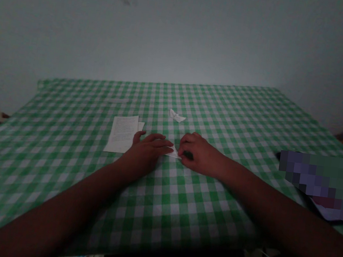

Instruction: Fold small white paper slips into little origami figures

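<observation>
Green gingham tablecloth (224, 110) | left hand (147, 152) flat | right hand (196, 153) pinching folded paper (172, 154) | far edge (164, 84) well away

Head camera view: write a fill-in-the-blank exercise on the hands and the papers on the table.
The tablecloth has a green-and-white ____ pattern.
The left hand and the right hand touch a folded white paper lying ____ them.
A printed sheet lies beside the ____ of the left hand.

Missing words: checked; between; thumb.
</observation>
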Demonstrator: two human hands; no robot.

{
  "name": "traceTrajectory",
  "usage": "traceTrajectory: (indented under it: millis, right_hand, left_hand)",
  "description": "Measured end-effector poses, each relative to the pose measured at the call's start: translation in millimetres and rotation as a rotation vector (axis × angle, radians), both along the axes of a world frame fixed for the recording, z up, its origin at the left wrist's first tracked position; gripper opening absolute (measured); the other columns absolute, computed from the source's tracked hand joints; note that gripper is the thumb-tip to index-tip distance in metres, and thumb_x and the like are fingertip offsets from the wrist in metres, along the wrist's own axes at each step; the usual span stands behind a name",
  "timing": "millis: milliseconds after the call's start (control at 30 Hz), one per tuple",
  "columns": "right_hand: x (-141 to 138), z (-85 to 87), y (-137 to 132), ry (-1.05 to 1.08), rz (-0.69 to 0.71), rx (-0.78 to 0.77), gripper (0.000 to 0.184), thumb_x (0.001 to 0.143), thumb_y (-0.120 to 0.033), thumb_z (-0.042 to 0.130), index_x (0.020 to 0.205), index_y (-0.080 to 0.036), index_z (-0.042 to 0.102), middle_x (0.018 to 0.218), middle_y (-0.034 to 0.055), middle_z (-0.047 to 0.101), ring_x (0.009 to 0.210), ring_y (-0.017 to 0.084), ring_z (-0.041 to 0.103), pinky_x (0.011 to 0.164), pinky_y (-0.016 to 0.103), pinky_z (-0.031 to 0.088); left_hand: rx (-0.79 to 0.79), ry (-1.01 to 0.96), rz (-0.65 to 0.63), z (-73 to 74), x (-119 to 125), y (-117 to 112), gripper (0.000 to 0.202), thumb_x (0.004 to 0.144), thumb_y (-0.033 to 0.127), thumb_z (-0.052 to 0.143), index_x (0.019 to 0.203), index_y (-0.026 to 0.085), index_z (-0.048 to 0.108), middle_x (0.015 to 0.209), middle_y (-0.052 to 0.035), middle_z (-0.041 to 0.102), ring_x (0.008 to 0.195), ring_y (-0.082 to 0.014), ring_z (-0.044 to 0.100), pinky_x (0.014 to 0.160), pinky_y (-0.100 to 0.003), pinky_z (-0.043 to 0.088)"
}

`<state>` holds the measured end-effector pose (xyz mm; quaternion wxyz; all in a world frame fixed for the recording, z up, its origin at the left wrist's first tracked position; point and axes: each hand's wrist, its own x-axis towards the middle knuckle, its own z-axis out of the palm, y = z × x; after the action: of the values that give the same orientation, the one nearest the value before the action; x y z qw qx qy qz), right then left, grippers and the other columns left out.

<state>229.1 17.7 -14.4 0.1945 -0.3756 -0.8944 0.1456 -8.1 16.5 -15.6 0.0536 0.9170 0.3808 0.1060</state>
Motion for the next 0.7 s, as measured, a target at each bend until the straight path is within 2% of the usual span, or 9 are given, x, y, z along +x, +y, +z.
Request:
traceTrajectory:
  millis: [100,267,567,700]
  right_hand:
    - [1.7,-1.2,1.6,0.024,0.047,-0.014,0.011,0.078,-0.012,0.064,0.083,-0.021,0.068,0.098,0.0051,0.064,0.093,0.020,0.057,0.090,0.038,0.045]
    - [1.6,-1.7,4.6,0.047,0.098,-0.005,0.009,0.079,-0.011,0.065,0.083,-0.018,0.069,0.093,0.0059,0.063,0.090,0.019,0.058,0.089,0.036,0.045]
    - [-4.6,-1.0,11.4,0.054,0.026,0.006,0.011,0.088,-0.014,0.060,0.085,-0.016,0.070,0.086,0.0056,0.061,0.084,0.017,0.058,0.081,0.032,0.046]
    - [-0.8,1.7,11.0,0.048,0.091,0.003,0.009,0.087,-0.014,0.061,0.086,-0.015,0.070,0.087,0.0057,0.061,0.085,0.017,0.059,0.083,0.032,0.046]
  left_hand:
    - [-0.047,-0.015,-0.030,1.9,1.4,-2.0,0.049,0.084,0.003,0.044,0.121,0.030,0.063,0.136,-0.0018,0.062,0.124,-0.0237,0.055,0.111,-0.059,0.017]
    - [-0.063,-0.031,-0.026,1.6,5.3,-3.3,0.033,0.092,0.013,0.047,0.116,0.027,0.065,0.133,-0.0032,0.065,0.121,-0.0226,0.058,0.113,-0.056,0.018]
    - [-0.064,-0.016,-0.023,6.7,10.3,-4.5,0.033,0.091,0.010,0.047,0.113,0.026,0.065,0.131,-0.0034,0.066,0.120,-0.0228,0.059,0.111,-0.056,0.019]
    - [-0.067,-0.014,-0.007,4.7,9.5,-4.8,0.038,0.092,0.011,0.046,0.120,0.029,0.063,0.132,-0.0025,0.065,0.121,-0.0230,0.058,0.111,-0.058,0.017]
